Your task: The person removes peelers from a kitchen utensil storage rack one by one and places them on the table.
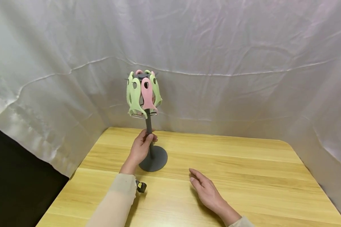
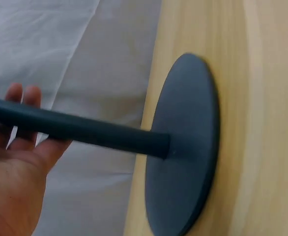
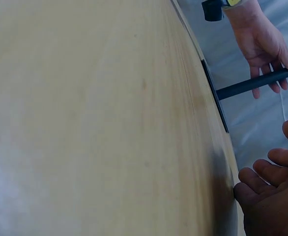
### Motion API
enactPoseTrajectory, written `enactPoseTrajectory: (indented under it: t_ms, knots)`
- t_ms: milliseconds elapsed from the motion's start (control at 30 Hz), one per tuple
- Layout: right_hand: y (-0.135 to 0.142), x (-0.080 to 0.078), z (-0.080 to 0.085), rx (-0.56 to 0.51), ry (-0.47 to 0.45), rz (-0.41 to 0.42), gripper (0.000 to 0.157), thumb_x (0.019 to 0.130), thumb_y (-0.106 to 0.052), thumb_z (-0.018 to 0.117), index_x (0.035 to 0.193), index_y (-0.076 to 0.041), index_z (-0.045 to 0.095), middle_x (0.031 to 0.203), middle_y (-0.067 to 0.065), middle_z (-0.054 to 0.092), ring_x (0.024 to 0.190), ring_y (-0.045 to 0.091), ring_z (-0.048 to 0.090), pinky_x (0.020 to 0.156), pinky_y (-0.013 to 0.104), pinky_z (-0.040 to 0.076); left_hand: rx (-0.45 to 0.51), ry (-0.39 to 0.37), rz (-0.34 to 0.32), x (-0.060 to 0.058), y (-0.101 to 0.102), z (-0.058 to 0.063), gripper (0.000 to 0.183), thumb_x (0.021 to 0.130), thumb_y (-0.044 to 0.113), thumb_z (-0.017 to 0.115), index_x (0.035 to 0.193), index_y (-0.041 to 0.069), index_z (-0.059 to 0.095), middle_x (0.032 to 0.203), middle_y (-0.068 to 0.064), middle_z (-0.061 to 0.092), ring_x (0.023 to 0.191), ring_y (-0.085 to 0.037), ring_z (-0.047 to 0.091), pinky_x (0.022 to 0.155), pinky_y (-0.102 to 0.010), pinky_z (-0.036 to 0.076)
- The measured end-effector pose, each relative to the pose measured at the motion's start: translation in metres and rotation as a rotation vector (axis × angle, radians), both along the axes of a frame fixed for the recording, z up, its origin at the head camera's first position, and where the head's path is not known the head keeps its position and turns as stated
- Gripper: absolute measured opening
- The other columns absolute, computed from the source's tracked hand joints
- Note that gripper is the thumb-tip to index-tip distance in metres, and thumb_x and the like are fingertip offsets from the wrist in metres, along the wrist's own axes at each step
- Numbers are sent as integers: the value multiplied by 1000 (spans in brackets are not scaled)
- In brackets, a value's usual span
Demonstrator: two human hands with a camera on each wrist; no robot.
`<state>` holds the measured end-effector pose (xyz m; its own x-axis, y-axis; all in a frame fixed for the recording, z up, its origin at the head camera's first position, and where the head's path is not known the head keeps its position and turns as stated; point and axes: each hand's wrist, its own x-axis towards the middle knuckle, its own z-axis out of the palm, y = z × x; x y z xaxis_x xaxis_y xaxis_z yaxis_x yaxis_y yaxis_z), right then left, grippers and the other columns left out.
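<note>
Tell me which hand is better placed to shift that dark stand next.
Probably the left hand: its fingers curl around the dark pole, while the right hand is empty and apart from it.

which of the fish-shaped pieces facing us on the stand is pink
The front pink piece, between two green pieces; its colour sets it apart from those neighbours.

Left of centre in the head view, front utensils partly hide those behind, and the left hand covers part of the pole; both sleeves run off the bottom; the left wrist view cuts the base at bottom, the pole at left; the right wrist view crops the right hand, lower right.
</note>
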<state>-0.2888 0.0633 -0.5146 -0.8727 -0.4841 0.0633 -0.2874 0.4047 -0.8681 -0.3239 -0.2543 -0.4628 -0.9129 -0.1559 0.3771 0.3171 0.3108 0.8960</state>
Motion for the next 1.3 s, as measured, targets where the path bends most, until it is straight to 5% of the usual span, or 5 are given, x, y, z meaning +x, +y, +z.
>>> enactPoseTrajectory:
  t_ms: [300, 667, 1300]
  knots:
    - [3, -1, 1, 6, -18, -11, 47, 114, -26, 48, 157, -8, 48, 152, 15, 59, 142, 35, 56, 117, 55, 43, 40, -7, -178, -6, 12, 6, 33, 113, 18, 50, 143, 5, 55, 131, -28, 67, 120, -41, 71, 101, -59, 56]
    - [8, -2, 2, 6, -6, -36, 46, 114, -29, 50, 155, -9, 52, 151, 14, 60, 141, 33, 57, 116, 54, 44, 74, -1, -303, -10, 35, 7, 37, 113, 15, 49, 148, 5, 52, 137, -32, 63, 124, -44, 68, 102, -65, 53]
    - [17, -1, 1, -9, -7, -77, 47, 113, -30, 52, 155, -9, 52, 150, 14, 62, 140, 32, 58, 115, 50, 47, 69, -7, -384, -10, 75, 6, 37, 112, 17, 51, 148, 8, 53, 128, -25, 69, 123, -40, 70, 100, -59, 56]
